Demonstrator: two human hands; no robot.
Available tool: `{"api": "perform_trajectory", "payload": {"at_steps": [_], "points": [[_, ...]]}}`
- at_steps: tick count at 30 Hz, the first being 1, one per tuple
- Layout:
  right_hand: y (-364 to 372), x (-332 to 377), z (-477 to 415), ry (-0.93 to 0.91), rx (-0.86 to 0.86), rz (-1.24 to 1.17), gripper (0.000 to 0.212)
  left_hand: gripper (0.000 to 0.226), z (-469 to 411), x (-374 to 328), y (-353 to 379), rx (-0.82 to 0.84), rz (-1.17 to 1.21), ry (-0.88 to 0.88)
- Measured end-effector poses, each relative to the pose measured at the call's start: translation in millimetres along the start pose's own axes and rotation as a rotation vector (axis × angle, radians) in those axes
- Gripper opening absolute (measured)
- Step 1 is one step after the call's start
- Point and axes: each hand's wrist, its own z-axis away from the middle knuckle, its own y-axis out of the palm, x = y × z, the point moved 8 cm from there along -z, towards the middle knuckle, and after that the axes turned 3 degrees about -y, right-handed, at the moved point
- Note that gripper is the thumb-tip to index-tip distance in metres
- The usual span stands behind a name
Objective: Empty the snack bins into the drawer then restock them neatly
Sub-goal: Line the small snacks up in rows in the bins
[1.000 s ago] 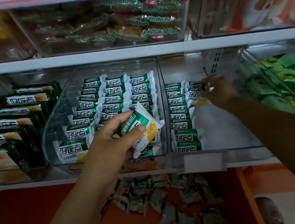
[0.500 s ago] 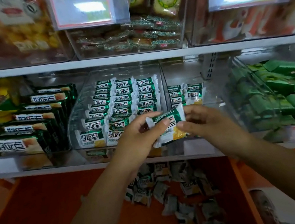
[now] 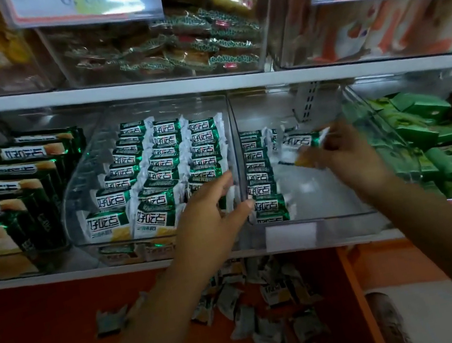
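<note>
One packet [image 3: 302, 142] has changed hands in the last half second. Both hands pinched it in front of the shelf then. Now only the right hand [image 3: 349, 158] has it, fingers and thumb curled on its right end, deep in the right bin [image 3: 332, 214] beside the short second row [image 3: 273, 137] at the back. The left hand [image 3: 211, 213] has let go and sits at the divider between the bins, fingers loosely straight, holding nothing, its tips by the left bin's [image 3: 78, 197] nearest packets.

That left bin stands full in three rows. The right bin has one full row along its left wall and the second barely begun. Many loose packets [image 3: 273, 308] lie in the drawer [image 3: 37, 340] below. Restocking looks a little past halfway, and the freed left hand will likely reach down for the next one.
</note>
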Motion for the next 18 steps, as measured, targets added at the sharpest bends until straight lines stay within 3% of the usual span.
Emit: {"api": "perform_trajectory", "payload": {"at_steps": [3,7,11,18], "points": [[-22,-42,-41,0.031,-0.057,0.213,0.039,0.059,-2,3,6,0.021,-0.068,0.01],[-10,-85,-77,0.103,0.052,0.458,0.041,0.064,-1,2,6,0.032,-0.084,0.025],[9,-100,-95,0.154,0.163,0.456,0.034,0.07,-1,1,3,0.019,-0.067,0.011],[13,-103,-100,0.13,0.163,0.536,0.035,0.059,-1,0,1,0.02,-0.06,0.042]]}}
